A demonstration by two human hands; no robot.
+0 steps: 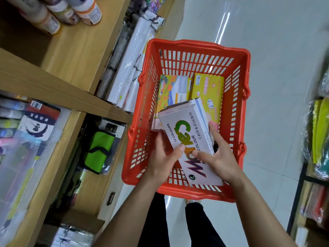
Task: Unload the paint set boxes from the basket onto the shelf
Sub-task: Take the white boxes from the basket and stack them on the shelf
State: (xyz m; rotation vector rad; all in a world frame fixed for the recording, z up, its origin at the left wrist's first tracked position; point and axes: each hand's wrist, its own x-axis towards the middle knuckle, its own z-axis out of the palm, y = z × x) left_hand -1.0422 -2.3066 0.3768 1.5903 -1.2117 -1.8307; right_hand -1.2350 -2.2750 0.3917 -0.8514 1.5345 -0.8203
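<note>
A red plastic basket (238,111) stands on the pale floor in front of me. Over its near half I hold a white paint set box (187,129) printed "12 COLOURS", tilted. My left hand (162,157) grips its left edge with the thumb on top. My right hand (216,155) grips its right edge. Deeper in the basket lie a box with a painted landscape (171,94) and a yellow box (209,91), side by side. The wooden shelf (74,50) runs along my left.
Paint bottles (53,20) stand on the upper shelf board. Rolled white paper (128,68) leans beside the basket. A green pouch (98,150) and packaged goods fill lower shelves. Another rack (316,157) with wrapped goods stands at the right. My legs are below the basket.
</note>
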